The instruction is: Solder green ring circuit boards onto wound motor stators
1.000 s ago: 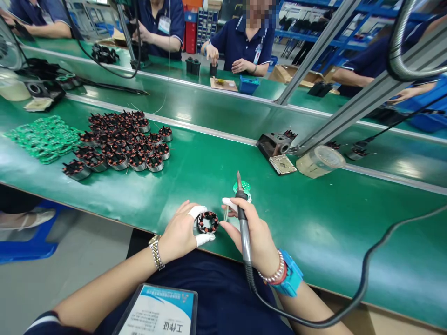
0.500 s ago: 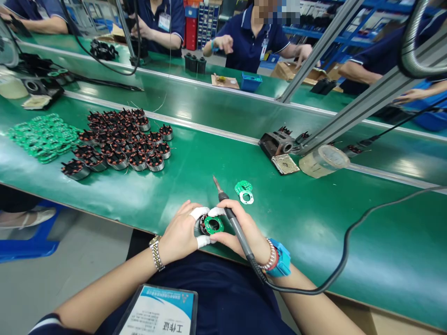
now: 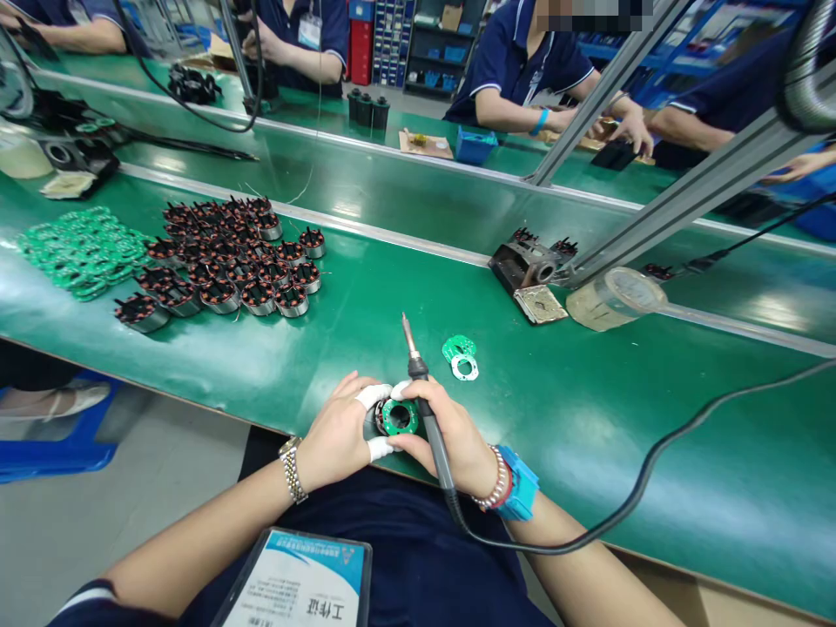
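Note:
My left hand (image 3: 340, 433), with white covers on its fingertips, is closed around a motor stator (image 3: 380, 420) near the table's front edge. A green ring-shaped circuit board (image 3: 395, 428) lies against the stator's face; whether it is fully seated I cannot tell. My right hand (image 3: 457, 435) pinches the board's rim with thumb and fingertip. That same hand also carries a soldering iron (image 3: 434, 440), its tip pointing away from me, clear of the board. Just beyond, two loose boards, one green (image 3: 457, 347) and one showing a white face (image 3: 465, 367), overlap on the table.
Many wound stators (image 3: 222, 261) stand grouped at the left, beside a stack of green boards (image 3: 82, 252). A soldering iron stand (image 3: 522, 266) with a sponge (image 3: 541, 305) and a clear tub (image 3: 614, 299) sit at back right. The iron's cable (image 3: 643, 479) trails right. Co-workers sit opposite.
The board has shifted slightly and sits squarer against the stator. My right hand and the iron have turned a little, the iron now steeper. A co-worker opposite has leaned to the right.

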Tool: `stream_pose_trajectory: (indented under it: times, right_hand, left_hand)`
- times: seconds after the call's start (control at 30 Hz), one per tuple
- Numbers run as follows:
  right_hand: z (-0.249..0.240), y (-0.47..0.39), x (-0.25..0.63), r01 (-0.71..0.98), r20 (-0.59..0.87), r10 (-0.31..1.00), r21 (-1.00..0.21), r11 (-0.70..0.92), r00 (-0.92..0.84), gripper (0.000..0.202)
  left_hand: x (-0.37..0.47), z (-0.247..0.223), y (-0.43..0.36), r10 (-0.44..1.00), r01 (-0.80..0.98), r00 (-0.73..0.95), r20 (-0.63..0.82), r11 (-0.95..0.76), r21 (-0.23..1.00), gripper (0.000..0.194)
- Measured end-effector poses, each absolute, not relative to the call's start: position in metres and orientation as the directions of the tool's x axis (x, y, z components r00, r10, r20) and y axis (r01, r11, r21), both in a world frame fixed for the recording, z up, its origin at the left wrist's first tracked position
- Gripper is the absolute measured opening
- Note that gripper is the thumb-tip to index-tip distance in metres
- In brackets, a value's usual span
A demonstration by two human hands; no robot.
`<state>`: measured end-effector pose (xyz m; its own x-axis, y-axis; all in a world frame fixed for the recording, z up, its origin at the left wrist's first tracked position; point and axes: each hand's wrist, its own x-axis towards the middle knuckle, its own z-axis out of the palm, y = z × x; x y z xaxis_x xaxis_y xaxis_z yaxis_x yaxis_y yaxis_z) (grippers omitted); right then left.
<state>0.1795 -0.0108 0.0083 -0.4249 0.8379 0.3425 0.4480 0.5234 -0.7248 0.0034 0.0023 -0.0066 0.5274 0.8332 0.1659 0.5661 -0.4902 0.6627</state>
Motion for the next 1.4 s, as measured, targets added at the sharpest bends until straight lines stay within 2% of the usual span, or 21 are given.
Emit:
stream_pose_trajectory:
  times: [0.33,0.73,0.83,0.9,0.97,1.07,1.2,1.4]
  right_hand:
    - [0.004,-0.009,0.176,0.428,0.428,0.813,-0.698,0.575,-0.394,0.036]
    - [0.006,-0.001,0.181,0.417,0.399,0.783,-0.681,0.601,-0.477,0.037]
    - [0.011,-0.007,0.188,0.441,0.451,0.791,-0.661,0.607,-0.413,0.039]
    - [0.013,-0.015,0.195,0.501,0.5,0.81,-0.638,0.585,-0.308,0.033]
    - [0.014,-0.026,0.2,0.575,0.523,0.825,-0.615,0.54,-0.215,0.024]
    - [0.011,-0.043,0.202,0.63,0.519,0.837,-0.594,0.5,-0.175,0.018]
    - [0.003,-0.053,0.198,0.626,0.478,0.861,-0.622,0.471,-0.173,0.018]
    - [-0.005,-0.051,0.194,0.589,0.409,0.885,-0.668,0.455,-0.22,0.02]
  left_hand:
    - [0.003,-0.008,0.001,0.828,0.574,0.534,0.169,-0.502,0.647,0.05]
    - [0.002,-0.012,0.001,0.823,0.579,0.54,0.174,-0.514,0.634,0.052]
    - [0.002,-0.009,0.0,0.831,0.575,0.534,0.159,-0.494,0.651,0.067]
    - [0.002,-0.006,0.0,0.84,0.568,0.519,0.158,-0.477,0.67,0.072]
    - [0.003,-0.004,-0.001,0.847,0.543,0.502,0.173,-0.465,0.699,0.06]
    - [0.006,-0.005,-0.002,0.869,0.498,0.452,0.201,-0.432,0.752,0.039]
    - [0.009,-0.011,-0.005,0.905,0.507,0.366,0.218,-0.39,0.769,0.039]
    - [0.008,-0.015,-0.005,0.907,0.511,0.345,0.241,-0.397,0.762,0.042]
